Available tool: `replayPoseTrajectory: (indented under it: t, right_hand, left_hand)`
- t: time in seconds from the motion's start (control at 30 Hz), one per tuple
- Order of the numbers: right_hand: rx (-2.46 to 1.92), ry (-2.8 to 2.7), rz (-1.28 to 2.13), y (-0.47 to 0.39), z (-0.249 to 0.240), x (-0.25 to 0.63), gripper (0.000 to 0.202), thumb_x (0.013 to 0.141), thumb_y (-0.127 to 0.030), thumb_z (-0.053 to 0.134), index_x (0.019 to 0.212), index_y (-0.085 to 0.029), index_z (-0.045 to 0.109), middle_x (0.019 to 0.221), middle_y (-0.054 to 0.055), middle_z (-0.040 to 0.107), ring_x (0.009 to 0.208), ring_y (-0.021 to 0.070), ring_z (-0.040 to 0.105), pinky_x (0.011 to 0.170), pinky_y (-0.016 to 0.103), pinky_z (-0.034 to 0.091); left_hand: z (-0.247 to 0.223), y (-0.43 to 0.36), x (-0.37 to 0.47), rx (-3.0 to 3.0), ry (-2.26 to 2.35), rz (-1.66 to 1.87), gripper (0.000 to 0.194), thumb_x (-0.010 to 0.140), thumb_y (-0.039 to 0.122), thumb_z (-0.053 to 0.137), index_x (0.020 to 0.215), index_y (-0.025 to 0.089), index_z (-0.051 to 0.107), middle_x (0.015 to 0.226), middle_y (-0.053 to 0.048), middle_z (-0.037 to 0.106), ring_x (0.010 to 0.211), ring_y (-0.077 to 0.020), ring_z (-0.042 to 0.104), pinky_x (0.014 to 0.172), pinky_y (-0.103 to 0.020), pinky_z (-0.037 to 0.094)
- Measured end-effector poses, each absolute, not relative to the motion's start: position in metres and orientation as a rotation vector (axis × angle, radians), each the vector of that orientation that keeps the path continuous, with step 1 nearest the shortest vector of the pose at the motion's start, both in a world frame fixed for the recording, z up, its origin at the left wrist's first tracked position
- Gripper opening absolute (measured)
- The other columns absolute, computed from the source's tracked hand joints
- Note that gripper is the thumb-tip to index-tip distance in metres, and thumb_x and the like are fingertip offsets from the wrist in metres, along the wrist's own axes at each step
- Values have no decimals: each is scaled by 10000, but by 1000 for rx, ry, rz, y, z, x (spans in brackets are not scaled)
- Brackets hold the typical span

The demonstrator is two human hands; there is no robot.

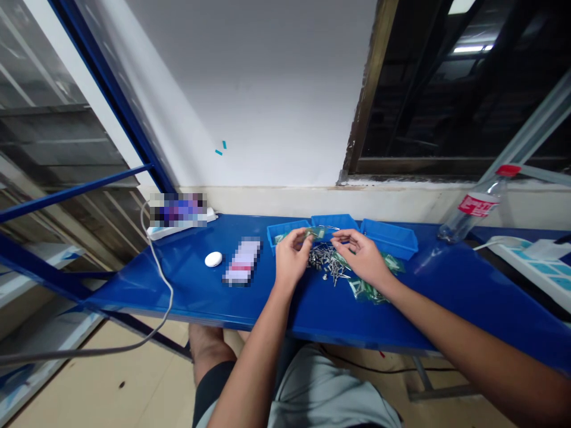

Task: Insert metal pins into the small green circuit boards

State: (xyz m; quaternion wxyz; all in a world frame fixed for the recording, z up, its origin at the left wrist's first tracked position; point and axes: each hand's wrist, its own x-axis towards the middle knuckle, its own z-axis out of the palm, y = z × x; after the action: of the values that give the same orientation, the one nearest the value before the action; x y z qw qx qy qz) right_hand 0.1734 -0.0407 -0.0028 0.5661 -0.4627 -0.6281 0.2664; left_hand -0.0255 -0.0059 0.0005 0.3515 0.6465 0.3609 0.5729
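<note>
My left hand (294, 254) is closed, pinching a small clear-and-green plastic bag (317, 232) between thumb and fingers. Facing it, my right hand (362, 255) has its thumb and fingertips drawn together near the bag's right end. A thin silvery piece shows by those fingertips, too small to make out. Below both hands lies a loose pile of small silver metal pins (328, 259), resembling rivets or screws. More green plastic bags (368, 291) lie under and beside my right wrist, partly hidden by it.
Behind my hands stand a left blue bin (273, 230), a middle blue bin (332, 220) and a right blue bin (389, 238). On the blue table (187, 297) are a white round case (213, 259), a blurred phone-like object (242, 261), a plastic bottle (473, 208) and a power strip (182, 227).
</note>
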Motion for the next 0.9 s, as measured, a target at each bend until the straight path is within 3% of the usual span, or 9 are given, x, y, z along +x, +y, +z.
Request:
replayPoseTrajectory:
  t: [0.13,0.27,0.4,0.57,0.63,0.8,0.9]
  right_hand:
    - [-1187,-1700,380,-48,3,173,219,973,-408,642,1115,-261,723,1089,78,751,910,256,698,858,446,579]
    - [-1092,-2014,194,-49,3,173,144,975,-339,641,1028,-281,761,1014,79,760,1053,307,648,953,499,529]
    - [-1003,-2228,189,-44,-3,174,136,950,-355,697,1041,-297,779,1041,73,773,1091,316,624,990,522,505]
    - [-994,-2285,180,-40,-8,175,121,948,-282,687,1018,-296,785,1015,69,774,1057,299,640,980,512,503]
    - [-989,-2291,166,-39,-9,175,131,932,-254,698,1018,-296,786,1018,68,774,1068,301,640,983,510,500]
    - [-996,-2330,114,-40,-11,172,156,921,-195,679,1014,-270,780,1054,81,749,1087,297,625,970,489,509]
    - [-1073,-2362,52,-41,-10,169,123,931,-172,653,991,-222,748,1031,96,720,1056,291,602,941,471,512]
  left_hand:
    - [7,-3,-43,2044,1243,1655,254,1027,292,546,1179,253,746,1247,-94,736,1180,-268,673,1085,-469,504]
    - [3,-2,-45,2270,1382,1505,213,998,282,576,1060,223,771,1215,-123,748,1233,-314,625,1203,-579,308]
    - [-1,-5,-36,2348,1429,1349,257,1014,352,551,969,201,754,1097,-138,763,1093,-308,667,1228,-616,189]
    - [2,-8,-31,2372,1406,1381,230,1015,340,547,1063,198,722,1172,-152,737,1176,-327,643,1245,-622,151]
    - [3,-8,-30,2409,1332,1422,216,1017,296,544,1145,218,700,1246,-133,720,1245,-307,620,1260,-589,178]
    - [4,-11,-24,2505,1147,1341,247,1038,243,493,1221,206,654,1273,-126,697,1252,-275,609,1128,-476,442]
    - [3,-12,-21,2567,1143,1292,224,1041,223,486,1187,201,654,1216,-109,704,1222,-263,613,1094,-454,477]
